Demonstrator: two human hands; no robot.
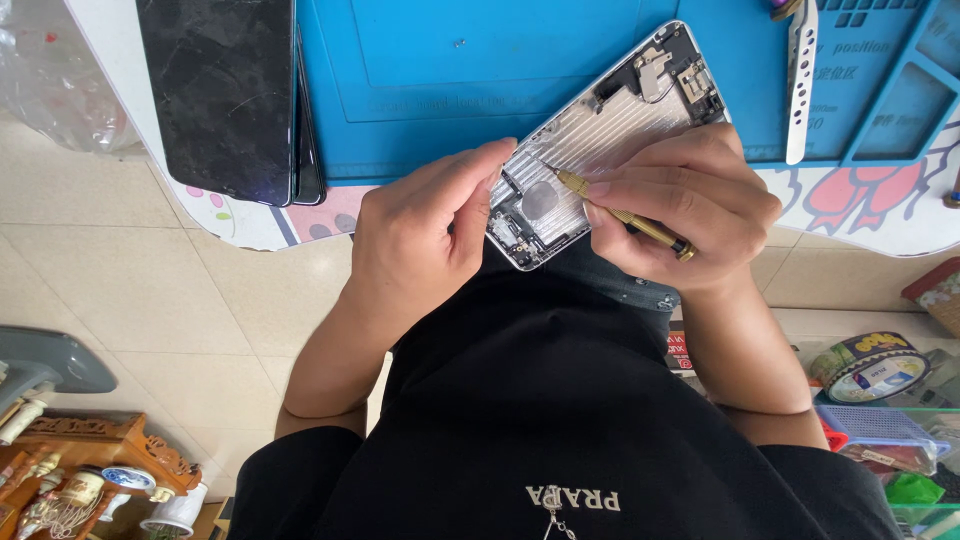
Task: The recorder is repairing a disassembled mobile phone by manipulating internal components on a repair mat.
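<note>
Blue work mat (420, 90) covers the tabletop; at its near edge the left hand (420, 235) grips an opened phone shell (600, 140), while the right hand (690, 205) pinches a brass screwdriver (625, 215) against its inside.

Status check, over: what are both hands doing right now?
Left hand steadies silver phone housing. Right hand in a grip on brass screwdriver, tip on housing's inside. Nothing blocking.

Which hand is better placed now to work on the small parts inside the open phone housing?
Probably the right hand: it grips the brass screwdriver, whose tip already rests inside the silver phone housing. The left hand carries no tool and only steadies the housing's edge with its fingers.
</note>
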